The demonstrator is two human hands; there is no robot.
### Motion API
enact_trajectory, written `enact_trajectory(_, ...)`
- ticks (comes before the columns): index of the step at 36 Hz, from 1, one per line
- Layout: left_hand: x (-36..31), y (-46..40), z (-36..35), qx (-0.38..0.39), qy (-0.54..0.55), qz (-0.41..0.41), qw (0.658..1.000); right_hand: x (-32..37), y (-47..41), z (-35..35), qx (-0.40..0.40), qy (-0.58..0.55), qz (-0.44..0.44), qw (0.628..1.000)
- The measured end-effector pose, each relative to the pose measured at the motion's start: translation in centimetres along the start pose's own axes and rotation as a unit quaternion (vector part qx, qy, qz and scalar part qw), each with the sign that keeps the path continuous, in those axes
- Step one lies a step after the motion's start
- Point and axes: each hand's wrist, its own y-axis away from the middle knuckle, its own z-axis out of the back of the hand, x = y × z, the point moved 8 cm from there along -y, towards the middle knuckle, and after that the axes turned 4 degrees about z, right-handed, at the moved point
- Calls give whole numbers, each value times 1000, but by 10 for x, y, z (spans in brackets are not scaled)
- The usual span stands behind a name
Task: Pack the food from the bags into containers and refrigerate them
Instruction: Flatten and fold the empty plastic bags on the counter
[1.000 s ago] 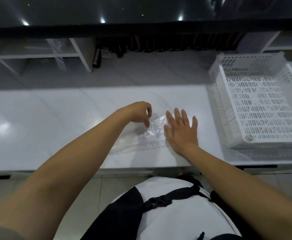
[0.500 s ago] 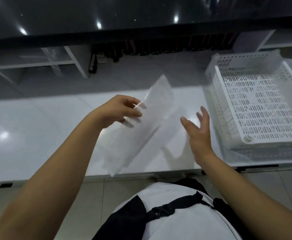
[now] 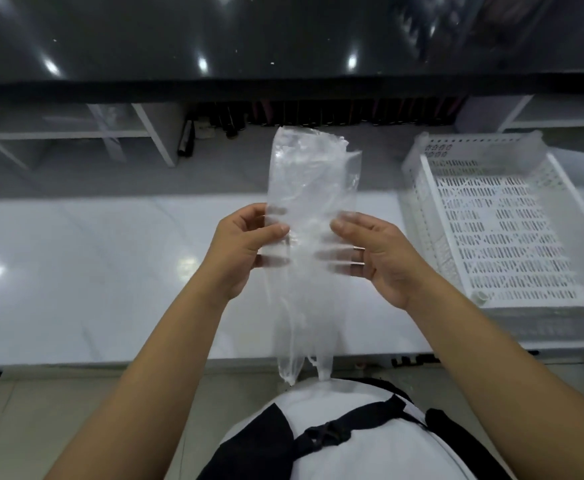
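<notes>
A clear, empty-looking plastic bag (image 3: 313, 178) hangs upright in the air above the white counter (image 3: 93, 271). My left hand (image 3: 245, 244) pinches its left edge between thumb and fingers. My right hand (image 3: 370, 251) holds its right edge, with the fingers behind the film and the thumb in front. The bag's lower end dangles past the counter's front edge, toward my body. No food shows inside it.
A white perforated plastic crate (image 3: 501, 230) stands on the counter at the right. Behind the counter runs a lower floor with white shelf frames (image 3: 138, 133) and a dark glossy surface above. A black strap crosses my white shirt at the bottom.
The bag lay flat on the counter under both hands a second ago. My left hand lifted it, and now both hands hold it upright in the air.
</notes>
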Motion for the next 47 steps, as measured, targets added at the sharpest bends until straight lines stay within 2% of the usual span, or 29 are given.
enact_trajectory(4, 6, 0, -12, -3, -15, -9, 1000, 2, 3, 14, -57, 65, 6, 996)
enact_trajectory(8, 19, 0, -24, 40, -18, 6, 999, 1, 11, 32, -95, 83, 11, 992)
enact_trajectory(12, 35, 0, -38, 101, 8, 17, 995, 2, 24, 48, -62, 108, 22, 992)
enact_trajectory(16, 37, 2, -51, 112, 41, -2, 993, 7, 36, 62, -33, 63, 31, 997)
enact_trajectory(21, 19, 17, -67, 131, -33, -70, 988, 15, 57, 72, -2, 5, 30, 1000)
enact_trajectory(23, 16, 28, -76, 146, -27, -72, 986, 10, 65, 75, 8, -36, 5, 999)
enact_trajectory(27, 26, 47, -90, 159, 8, -27, 987, -3, 76, 85, 3, 33, -22, 999)
enact_trajectory(30, 39, 62, -106, 133, -40, -10, 990, -12, 84, 100, 4, 58, -29, 998)
enact_trajectory(32, 49, 72, -121, 127, -33, 6, 991, -12, 95, 111, 13, 50, -28, 998)
enact_trajectory(34, 65, 84, -144, 157, -1, 54, 986, -9, 108, 127, 6, 35, -14, 999)
enact_trajectory(38, 95, 104, -197, 207, -12, 118, 971, 3, 143, 173, -50, 28, 37, 998)
enact_trajectory(40, 107, 110, -223, 205, -49, 116, 971, 6, 165, 201, -80, 14, 52, 995)
enact_trajectory(43, 116, 114, -257, 161, -77, 93, 980, 1, 200, 244, -119, -33, 40, 992)
enact_trajectory(47, 124, 124, -307, 147, -116, 54, 981, -22, 250, 285, -112, -53, -12, 992)
